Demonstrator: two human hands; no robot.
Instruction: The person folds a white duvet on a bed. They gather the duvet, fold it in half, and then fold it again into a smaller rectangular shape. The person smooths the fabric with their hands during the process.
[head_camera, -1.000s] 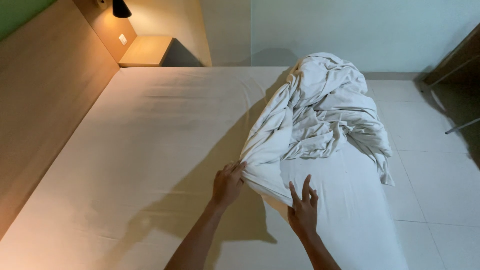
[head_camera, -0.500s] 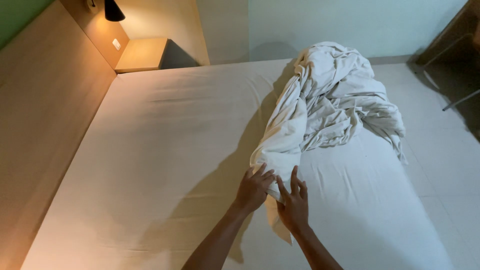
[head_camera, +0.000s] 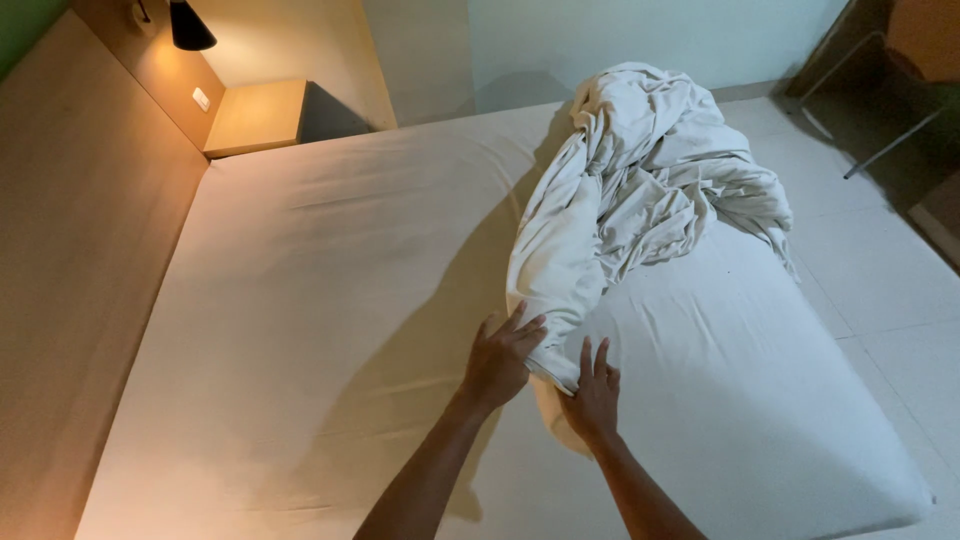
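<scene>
Crumpled white sheet (head_camera: 640, 190) lies bunched in a long heap on the mattress (head_camera: 300, 300), running from near the far edge down toward the middle, closer to the right side than the left. Its near end tapers to a narrow folded tail that reaches both hands.

Left hand (head_camera: 498, 358) rests on the tail's left side, fingers spread wide, tips pressing on the fabric; can't tell if any cloth is pinched under them. Right hand (head_camera: 593, 393) sits just beside it, on the tail's lower end, fingers straight and slightly apart, palm down on the cloth. Thumb hidden, so grip can't be confirmed there either. Hands close together, not touching each other as far as visible.

Rest of mattress is covered w/ a smooth pale fitted cover, a few creases near the right edge. Wooden headboard panel (head_camera: 80, 250) runs along the left edge. At the far left corner: a small wooden bedside shelf (head_camera: 258, 115) w/ a black wall lamp (head_camera: 190, 25) above it, lit. Pale tiled floor (head_camera: 890, 270) past the right edge.
</scene>
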